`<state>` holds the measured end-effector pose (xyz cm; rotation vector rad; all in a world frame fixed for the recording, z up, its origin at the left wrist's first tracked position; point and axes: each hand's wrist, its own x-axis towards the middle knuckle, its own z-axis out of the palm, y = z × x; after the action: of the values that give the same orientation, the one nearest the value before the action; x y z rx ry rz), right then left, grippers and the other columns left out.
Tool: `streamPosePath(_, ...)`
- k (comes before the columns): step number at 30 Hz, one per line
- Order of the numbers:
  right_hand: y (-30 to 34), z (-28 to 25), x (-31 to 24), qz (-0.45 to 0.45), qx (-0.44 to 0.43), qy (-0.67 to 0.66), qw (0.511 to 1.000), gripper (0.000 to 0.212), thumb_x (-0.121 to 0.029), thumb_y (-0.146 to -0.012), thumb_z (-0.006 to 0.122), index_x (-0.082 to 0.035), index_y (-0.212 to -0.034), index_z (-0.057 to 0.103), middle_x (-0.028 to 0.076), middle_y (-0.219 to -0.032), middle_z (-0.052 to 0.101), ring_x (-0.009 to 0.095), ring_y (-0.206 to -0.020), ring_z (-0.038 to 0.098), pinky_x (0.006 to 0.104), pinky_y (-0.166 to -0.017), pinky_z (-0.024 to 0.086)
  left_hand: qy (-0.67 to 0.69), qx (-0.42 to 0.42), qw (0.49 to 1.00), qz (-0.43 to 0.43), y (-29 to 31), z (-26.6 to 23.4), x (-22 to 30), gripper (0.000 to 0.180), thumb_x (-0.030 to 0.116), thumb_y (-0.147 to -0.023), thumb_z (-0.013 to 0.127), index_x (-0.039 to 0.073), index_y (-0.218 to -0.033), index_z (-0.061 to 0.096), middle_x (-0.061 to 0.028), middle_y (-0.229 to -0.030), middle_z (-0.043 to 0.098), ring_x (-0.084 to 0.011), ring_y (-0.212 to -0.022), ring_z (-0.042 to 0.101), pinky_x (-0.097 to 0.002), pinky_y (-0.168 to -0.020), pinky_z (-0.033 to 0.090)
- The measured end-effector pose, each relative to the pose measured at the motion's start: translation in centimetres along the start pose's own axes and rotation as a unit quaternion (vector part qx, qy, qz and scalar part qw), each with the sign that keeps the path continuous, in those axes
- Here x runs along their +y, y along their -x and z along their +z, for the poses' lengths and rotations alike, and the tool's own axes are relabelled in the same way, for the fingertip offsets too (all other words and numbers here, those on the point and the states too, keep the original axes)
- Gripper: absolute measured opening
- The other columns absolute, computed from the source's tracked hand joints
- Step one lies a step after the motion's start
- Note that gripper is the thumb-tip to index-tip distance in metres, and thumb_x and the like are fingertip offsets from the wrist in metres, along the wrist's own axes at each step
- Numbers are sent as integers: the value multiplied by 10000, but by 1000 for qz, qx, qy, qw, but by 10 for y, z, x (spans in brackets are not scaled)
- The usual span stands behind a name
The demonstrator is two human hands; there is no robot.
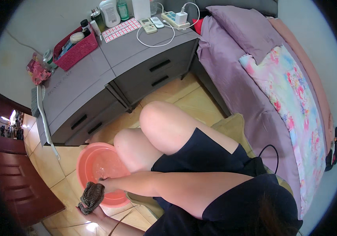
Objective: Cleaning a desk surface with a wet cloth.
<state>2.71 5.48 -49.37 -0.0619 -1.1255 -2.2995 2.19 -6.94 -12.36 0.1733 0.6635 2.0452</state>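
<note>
A dark brown-grey cloth with a fine striped or checked pattern (93, 195) is bunched up between my hands, over the near left rim of a salmon-pink plastic basin (82, 165). My right hand (104, 184) grips its upper right side, with the fingers partly hidden by the fabric. Below, my left hand (91, 214) holds its lower end, fingers curled round it. Shallow water (107, 167) with some foam or glints lies in the basin, next to my bare knees. What exact kind of cloth it is, I cannot tell.
A grey drawer cabinet (86, 82) stands ahead, bearing a magenta basket (76, 51), bottles, remotes and a power strip (175, 19). A long-handled brush (42, 114) leans on its left end. On the right is a bed with purple sheets (231, 70); a dark red door (19, 181) stands left.
</note>
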Motion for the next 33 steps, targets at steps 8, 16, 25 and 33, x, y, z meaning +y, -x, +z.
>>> streamPosePath(8, -131, 131, 290, -237, 416, 757, 445, 273, -206, -812, 590, 0, -968, 675, 183, -880, 696, 277, -856, 682, 408, -759, 512, -2, 172, 976, 136, 90, -109, 110, 390, 297, -962, 536, -39, -1158, 561, -194, -1226, 596, -328, -1203, 537, -495, -1076, 390)
streamPosePath(16, -118, 146, 309, -206, 365, 881, 218, 352, -163, -761, 556, 57, -1013, 667, 295, -989, 669, 394, -953, 674, 454, -851, 517, -30, 307, 950, 39, 87, -142, 75, 403, 408, -957, 541, 69, -1172, 586, -107, -1218, 593, -305, -1163, 551, -498, -991, 460)
streamPosePath(25, -103, 141, 308, -126, 288, 949, 23, 284, -259, -689, 663, -54, -881, 709, 156, -1057, 659, 329, -1078, 594, 478, -866, 507, -45, 207, 977, -23, 57, -89, 38, 618, 454, -980, 438, 36, -1434, 430, -174, -1423, 499, -337, -1285, 499, -500, -1086, 405)
streamPosePath(33, -103, 129, 309, -79, 315, 946, -23, 455, -375, -683, 680, -77, -1027, 691, 184, -1151, 621, 344, -1189, 522, 527, -991, 398, -91, 232, 968, -8, 57, -87, 25, 519, 356, -951, 405, 45, -1356, 500, -183, -1351, 549, -332, -1248, 531, -495, -1029, 463)
